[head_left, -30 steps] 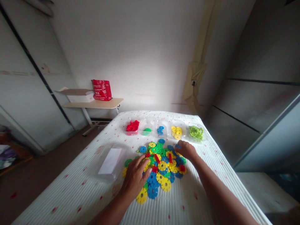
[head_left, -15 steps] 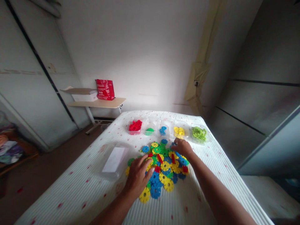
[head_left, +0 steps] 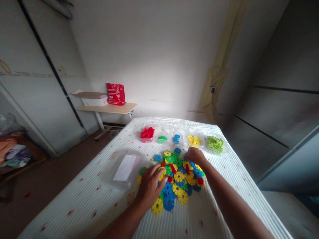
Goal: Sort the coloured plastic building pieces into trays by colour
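Sorting through the heap of plastic discs

Resting on the near-left side of the heap of discs [head_left: 175,177], our left hand [head_left: 149,189] lies flat with fingers spread over the pieces, gripping nothing that we can see; our right hand [head_left: 195,155] sits curled at the far edge of the heap, over a blue disc [head_left: 185,154], though whether the fingers have closed on it we cannot tell. Compared with a second ago, the right hand has drawn a little towards the far middle of the heap, while the left has barely shifted on its side; we judge that a piece is being singled out at the far edge rather than already lifted.

Beyond the heap runs a row of clear tubs; from left to right they hold red pieces [head_left: 147,133], dark green pieces [head_left: 162,139], blue pieces [head_left: 176,138], yellow pieces [head_left: 193,140] and light green pieces [head_left: 215,143]. Left of the heap lies a clear lid with a white sheet [head_left: 126,167], just beside the left hand; all of it rests on the white spotted mattress [head_left: 82,205]. Far beyond the heap, to the left, a side table [head_left: 109,108] carries a red bag [head_left: 115,94] and a cardboard box [head_left: 92,98]; nothing stands between the heap and the tubs.
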`<control>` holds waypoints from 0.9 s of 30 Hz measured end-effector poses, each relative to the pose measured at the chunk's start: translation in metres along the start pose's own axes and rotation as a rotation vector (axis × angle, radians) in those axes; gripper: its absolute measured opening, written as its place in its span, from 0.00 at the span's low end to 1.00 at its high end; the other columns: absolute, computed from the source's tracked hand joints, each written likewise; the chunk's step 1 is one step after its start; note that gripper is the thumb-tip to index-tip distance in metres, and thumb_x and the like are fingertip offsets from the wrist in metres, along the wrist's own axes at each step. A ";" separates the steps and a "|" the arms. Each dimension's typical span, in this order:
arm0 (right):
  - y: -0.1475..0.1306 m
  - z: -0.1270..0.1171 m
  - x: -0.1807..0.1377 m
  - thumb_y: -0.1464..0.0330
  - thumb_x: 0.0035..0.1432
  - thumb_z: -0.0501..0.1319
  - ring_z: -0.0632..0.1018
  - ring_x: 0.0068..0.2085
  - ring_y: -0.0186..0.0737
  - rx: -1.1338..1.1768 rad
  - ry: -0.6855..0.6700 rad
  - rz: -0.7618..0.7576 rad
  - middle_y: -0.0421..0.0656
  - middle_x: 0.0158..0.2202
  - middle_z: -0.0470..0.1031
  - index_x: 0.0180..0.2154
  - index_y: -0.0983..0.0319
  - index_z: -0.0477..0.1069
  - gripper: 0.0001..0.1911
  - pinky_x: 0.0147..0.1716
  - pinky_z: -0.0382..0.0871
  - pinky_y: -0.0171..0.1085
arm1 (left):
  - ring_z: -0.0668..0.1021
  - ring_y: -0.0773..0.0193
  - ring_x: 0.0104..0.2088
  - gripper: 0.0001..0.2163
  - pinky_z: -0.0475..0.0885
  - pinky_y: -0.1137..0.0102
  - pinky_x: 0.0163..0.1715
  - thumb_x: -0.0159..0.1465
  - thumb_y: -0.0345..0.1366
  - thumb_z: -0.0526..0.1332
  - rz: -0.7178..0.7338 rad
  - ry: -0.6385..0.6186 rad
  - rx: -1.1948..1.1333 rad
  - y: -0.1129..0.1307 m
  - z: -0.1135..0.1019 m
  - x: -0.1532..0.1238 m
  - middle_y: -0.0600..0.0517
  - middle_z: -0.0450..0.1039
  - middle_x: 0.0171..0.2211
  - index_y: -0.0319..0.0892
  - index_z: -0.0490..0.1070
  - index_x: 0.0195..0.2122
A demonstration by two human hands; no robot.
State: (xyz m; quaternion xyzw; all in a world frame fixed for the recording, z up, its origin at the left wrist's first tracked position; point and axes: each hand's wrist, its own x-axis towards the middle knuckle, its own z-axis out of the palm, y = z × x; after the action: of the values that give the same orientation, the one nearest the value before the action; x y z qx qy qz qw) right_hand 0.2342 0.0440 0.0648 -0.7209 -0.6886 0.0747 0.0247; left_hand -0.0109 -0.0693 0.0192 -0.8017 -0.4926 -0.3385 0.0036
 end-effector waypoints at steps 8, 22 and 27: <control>-0.004 -0.013 0.005 0.58 0.50 0.60 0.79 0.36 0.44 0.041 -0.048 0.057 0.52 0.33 0.79 0.35 0.66 0.76 0.18 0.32 0.69 0.34 | 0.73 0.56 0.48 0.13 0.70 0.58 0.47 0.63 0.41 0.54 -0.008 0.014 -0.021 -0.001 0.001 0.000 0.47 0.71 0.49 0.46 0.72 0.45; -0.024 -0.016 -0.015 0.62 0.51 0.57 0.77 0.45 0.50 -0.044 0.019 0.082 0.56 0.43 0.76 0.44 0.66 0.72 0.20 0.38 0.69 0.40 | 0.74 0.55 0.47 0.13 0.71 0.57 0.46 0.63 0.41 0.54 -0.013 0.021 -0.020 0.001 -0.003 0.002 0.46 0.72 0.48 0.46 0.73 0.44; -0.040 -0.050 -0.003 0.64 0.52 0.57 0.76 0.43 0.48 -0.040 0.180 0.005 0.52 0.43 0.74 0.44 0.63 0.71 0.18 0.37 0.67 0.38 | 0.74 0.55 0.48 0.13 0.71 0.56 0.46 0.63 0.41 0.54 -0.026 0.009 0.018 0.001 -0.002 0.002 0.46 0.71 0.49 0.45 0.73 0.44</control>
State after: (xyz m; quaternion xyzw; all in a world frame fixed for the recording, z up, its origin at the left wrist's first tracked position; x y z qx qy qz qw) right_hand 0.2017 0.0459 0.1197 -0.7267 -0.6832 -0.0042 0.0721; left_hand -0.0104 -0.0687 0.0225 -0.7936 -0.5061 -0.3378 0.0087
